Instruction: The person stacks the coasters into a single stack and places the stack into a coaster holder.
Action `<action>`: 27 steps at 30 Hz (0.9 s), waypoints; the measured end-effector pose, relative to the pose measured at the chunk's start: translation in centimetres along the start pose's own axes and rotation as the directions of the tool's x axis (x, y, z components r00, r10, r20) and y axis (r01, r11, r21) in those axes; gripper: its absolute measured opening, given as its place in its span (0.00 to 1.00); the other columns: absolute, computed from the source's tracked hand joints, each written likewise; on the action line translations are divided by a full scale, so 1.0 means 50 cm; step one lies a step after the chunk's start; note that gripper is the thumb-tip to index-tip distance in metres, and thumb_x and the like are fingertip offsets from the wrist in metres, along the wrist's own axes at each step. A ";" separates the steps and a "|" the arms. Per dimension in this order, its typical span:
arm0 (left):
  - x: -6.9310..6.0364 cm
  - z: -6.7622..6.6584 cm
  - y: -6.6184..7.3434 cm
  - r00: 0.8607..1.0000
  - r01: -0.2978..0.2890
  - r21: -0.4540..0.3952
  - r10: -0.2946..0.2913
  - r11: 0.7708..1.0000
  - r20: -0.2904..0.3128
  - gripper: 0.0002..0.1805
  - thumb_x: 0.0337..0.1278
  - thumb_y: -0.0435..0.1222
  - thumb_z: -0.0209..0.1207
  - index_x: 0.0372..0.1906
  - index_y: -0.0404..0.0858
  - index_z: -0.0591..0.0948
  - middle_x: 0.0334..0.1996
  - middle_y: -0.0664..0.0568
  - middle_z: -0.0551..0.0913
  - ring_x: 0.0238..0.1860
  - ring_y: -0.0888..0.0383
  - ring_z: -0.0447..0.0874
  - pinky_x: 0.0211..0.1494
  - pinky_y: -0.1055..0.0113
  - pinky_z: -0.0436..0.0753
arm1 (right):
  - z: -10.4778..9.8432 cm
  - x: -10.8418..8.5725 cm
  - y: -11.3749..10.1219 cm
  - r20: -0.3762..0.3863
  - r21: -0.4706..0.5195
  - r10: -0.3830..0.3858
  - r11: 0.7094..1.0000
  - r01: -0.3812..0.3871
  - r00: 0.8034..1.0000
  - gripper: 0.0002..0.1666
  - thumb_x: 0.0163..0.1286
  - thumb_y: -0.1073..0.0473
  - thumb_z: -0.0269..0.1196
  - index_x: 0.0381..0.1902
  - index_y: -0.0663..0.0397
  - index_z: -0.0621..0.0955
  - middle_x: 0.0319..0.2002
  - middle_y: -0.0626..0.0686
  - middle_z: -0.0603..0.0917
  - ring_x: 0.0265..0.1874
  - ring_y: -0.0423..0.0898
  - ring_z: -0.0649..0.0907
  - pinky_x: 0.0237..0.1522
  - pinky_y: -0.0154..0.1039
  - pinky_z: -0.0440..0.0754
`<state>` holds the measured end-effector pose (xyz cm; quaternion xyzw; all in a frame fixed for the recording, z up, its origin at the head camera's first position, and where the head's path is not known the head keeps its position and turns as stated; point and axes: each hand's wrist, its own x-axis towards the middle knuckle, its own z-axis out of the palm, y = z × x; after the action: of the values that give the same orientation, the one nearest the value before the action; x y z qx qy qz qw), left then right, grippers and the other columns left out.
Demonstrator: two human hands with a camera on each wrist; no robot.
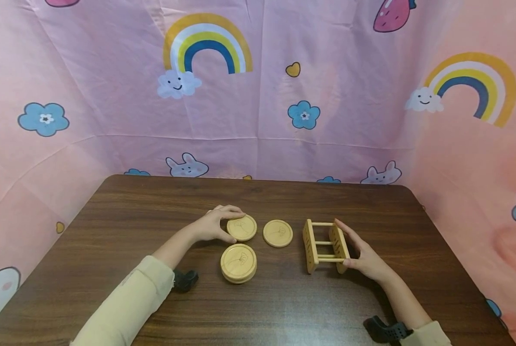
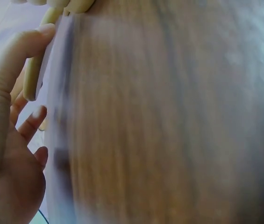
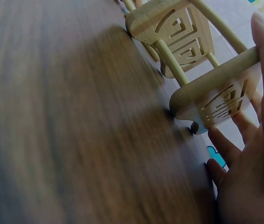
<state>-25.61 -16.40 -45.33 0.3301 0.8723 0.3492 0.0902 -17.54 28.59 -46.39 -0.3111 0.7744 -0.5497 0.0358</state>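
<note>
My left hand [image 1: 210,227] grips a round wooden coaster [image 1: 242,228] by its left rim, thumb at the near side and fingers at the far side. In the left wrist view that coaster [image 2: 36,74] is seen edge-on, a little off the tabletop. Just nearer lies a short stack of similar coasters [image 1: 238,262], each face carved with a leaf-like line pattern. One more single coaster [image 1: 277,233] lies flat to the right. My right hand [image 1: 365,259] holds the right panel of a small wooden rack [image 1: 310,246]; its slotted panels and dowels [image 3: 171,60] show in the right wrist view.
All of this is on a dark brown wooden table [image 1: 154,206]. A pink and purple printed cloth [image 1: 258,105] hangs behind and along both sides. Black wrist straps [image 1: 185,280] sit at the cuffs of both pale sleeves.
</note>
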 end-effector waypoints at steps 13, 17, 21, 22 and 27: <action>-0.014 -0.007 0.014 0.987 0.003 0.011 -0.001 1.000 -0.160 0.42 0.36 0.46 0.76 0.64 0.43 0.76 0.62 0.55 0.71 0.62 0.48 0.61 0.57 0.41 0.55 | 0.001 -0.003 -0.003 0.002 -0.006 0.007 1.000 -0.007 1.000 0.54 0.61 0.41 0.66 0.76 0.49 0.52 0.73 0.62 0.51 0.69 0.56 0.55 0.55 0.75 0.46; -0.018 -0.006 0.025 0.978 0.006 0.000 -0.006 1.000 -0.207 0.41 0.36 0.43 0.76 0.64 0.42 0.75 0.63 0.53 0.71 0.62 0.48 0.61 0.56 0.43 0.55 | 0.000 -0.005 0.000 0.001 -0.019 0.004 1.000 -0.004 1.000 0.53 0.62 0.41 0.65 0.76 0.49 0.52 0.73 0.61 0.52 0.68 0.63 0.55 0.55 0.76 0.47; -0.022 -0.008 0.039 0.968 0.026 -0.030 -0.033 0.999 -0.250 0.41 0.37 0.40 0.76 0.64 0.42 0.75 0.63 0.52 0.70 0.62 0.49 0.60 0.56 0.46 0.54 | -0.001 -0.007 0.002 0.001 -0.019 0.005 1.000 -0.005 1.000 0.54 0.61 0.40 0.65 0.76 0.49 0.52 0.73 0.60 0.52 0.67 0.65 0.55 0.55 0.75 0.47; -0.023 -0.009 0.042 0.964 0.031 -0.032 -0.038 0.999 -0.262 0.41 0.37 0.40 0.76 0.64 0.42 0.75 0.63 0.52 0.70 0.62 0.50 0.60 0.56 0.47 0.55 | -0.001 -0.007 0.003 -0.001 -0.021 0.007 1.000 -0.007 1.000 0.54 0.61 0.40 0.65 0.76 0.48 0.52 0.73 0.59 0.53 0.67 0.64 0.55 0.55 0.75 0.47; -0.034 -0.014 0.060 0.947 0.033 -0.046 -0.046 0.998 -0.319 0.41 0.37 0.39 0.76 0.64 0.42 0.75 0.63 0.52 0.70 0.63 0.48 0.59 0.59 0.42 0.52 | -0.002 -0.004 0.010 -0.001 -0.028 0.009 1.000 -0.009 1.000 0.54 0.61 0.40 0.65 0.76 0.48 0.52 0.74 0.57 0.52 0.69 0.56 0.55 0.56 0.75 0.46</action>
<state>-23.03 -16.26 -42.92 0.2498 0.8748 0.4133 -0.0387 -17.64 28.86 -46.85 -0.3077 0.7835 -0.5388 0.0337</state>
